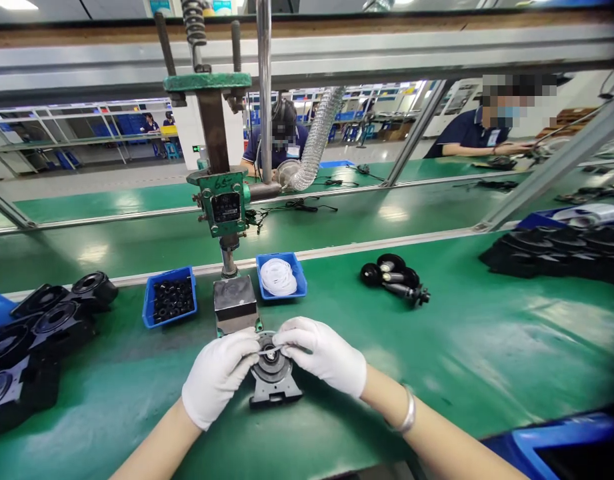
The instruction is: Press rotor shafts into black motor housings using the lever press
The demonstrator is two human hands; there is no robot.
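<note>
A black base part with a round, ringed top (275,389) lies on the green bench in front of the press. Over its round top, a thin white ring (269,351) is seen nearly edge-on. My left hand (221,373), in a white glove, pinches the ring's left side. The white-gloved right hand (325,355) pinches its right side, fingertips close together. Parts of the ring and of the base's rim are hidden behind my fingers. Similar white rings (279,277) fill a blue bin (300,288) just beyond my right hand.
The green press (221,200) rises behind the base, over a metal block (235,297). Small black parts fill another blue bin (147,313). Black housings (61,320) are heaped left, more (561,250) right. Loose dark parts (397,277) lie right of centre. Co-workers (474,133) sit across the bench.
</note>
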